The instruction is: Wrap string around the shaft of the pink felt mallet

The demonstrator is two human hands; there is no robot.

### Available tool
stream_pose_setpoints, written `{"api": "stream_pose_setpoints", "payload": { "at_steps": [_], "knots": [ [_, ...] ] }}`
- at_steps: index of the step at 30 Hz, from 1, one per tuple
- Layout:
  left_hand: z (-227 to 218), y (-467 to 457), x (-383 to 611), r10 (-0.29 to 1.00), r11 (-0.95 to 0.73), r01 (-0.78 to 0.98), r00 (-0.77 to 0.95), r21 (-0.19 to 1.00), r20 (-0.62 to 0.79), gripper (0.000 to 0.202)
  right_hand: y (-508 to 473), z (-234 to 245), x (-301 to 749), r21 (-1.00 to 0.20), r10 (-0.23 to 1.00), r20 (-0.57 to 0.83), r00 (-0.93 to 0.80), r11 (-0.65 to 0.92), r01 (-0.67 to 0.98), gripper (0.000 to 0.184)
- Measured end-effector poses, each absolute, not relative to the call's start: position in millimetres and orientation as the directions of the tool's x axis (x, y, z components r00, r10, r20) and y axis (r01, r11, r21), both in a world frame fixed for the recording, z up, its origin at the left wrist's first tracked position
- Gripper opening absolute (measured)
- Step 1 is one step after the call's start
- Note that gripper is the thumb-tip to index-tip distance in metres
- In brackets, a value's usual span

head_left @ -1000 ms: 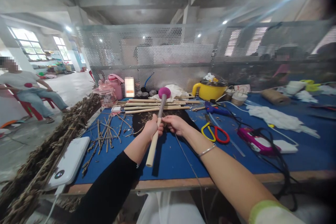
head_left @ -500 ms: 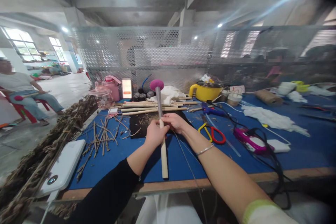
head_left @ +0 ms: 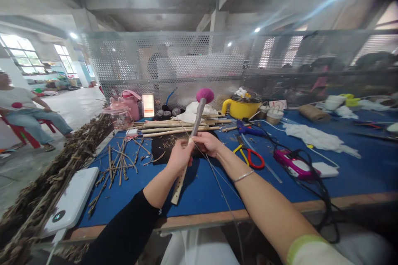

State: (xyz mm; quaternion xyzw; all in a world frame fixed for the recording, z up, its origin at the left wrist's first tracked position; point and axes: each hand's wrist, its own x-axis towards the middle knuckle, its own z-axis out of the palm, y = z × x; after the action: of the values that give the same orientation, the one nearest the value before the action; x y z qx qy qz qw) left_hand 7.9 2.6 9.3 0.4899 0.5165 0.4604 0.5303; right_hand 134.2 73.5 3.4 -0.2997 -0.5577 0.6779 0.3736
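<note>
Blue-covered worktop (head_left: 289,190) fills the lower frame. The stick (head_left: 199,118) is at mid-frame, held above the worktop and tilted: top end up and to the right, bare end down and to the left. Upper part is grey, lower part pale bare wood. Yellow pot (head_left: 244,108) sits right of centre, clear of the work. Left hand (head_left: 180,155), its fingers closed around the stick about where grey gives way to bare wood, no visible gap. Right hand (head_left: 207,143) comes in from the right at the same spot, fingers bunched against the stick; can't tell if they pinch the stick itself or just the strand. Scissors (head_left: 255,158) lie right of that hand, red handle nearest. Magenta ball (head_left: 205,95) caps the top end. Thin strand (head_left: 228,203) trails from the hands down over the worktop's front edge. Handling, judged by look: stick likely light and stiff, bare wood maybe a bit slick; ball probably soft and easily crushed. Best hold is the bare shaft, off the ball; strand probably limp, could snag.
</note>
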Motion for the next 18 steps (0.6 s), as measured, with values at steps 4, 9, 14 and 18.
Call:
{"api": "stream_pose_setpoints", "payload": {
  "at_steps": [4,9,14,18],
  "knots": [
    [4.4,3.2,2.1,0.937,-0.183,0.434,-0.195,0.882,0.290,0.038,72.7,4.0,127.7,-0.990,0.894,0.019,-0.447,-0.045,-0.133,0.023],
    [1.2,3.9,-0.9,0.924,-0.250,0.457,-0.150,0.854,0.351,0.018,69.3,3.1,123.9,-0.992,0.891,0.025,-0.454,-0.034,-0.121,0.027],
    [6.0,3.9,4.3,0.978,-0.172,0.148,-0.095,0.974,0.187,0.022,68.1,5.3,130.5,-0.958,0.810,0.042,-0.585,-0.134,-0.255,0.033],
    [10.9,4.3,9.0,0.993,-0.117,-0.067,0.024,0.991,0.119,0.022,68.0,7.3,136.5,-0.933,0.778,0.079,-0.623,-0.162,-0.321,0.035]
  ]
}}
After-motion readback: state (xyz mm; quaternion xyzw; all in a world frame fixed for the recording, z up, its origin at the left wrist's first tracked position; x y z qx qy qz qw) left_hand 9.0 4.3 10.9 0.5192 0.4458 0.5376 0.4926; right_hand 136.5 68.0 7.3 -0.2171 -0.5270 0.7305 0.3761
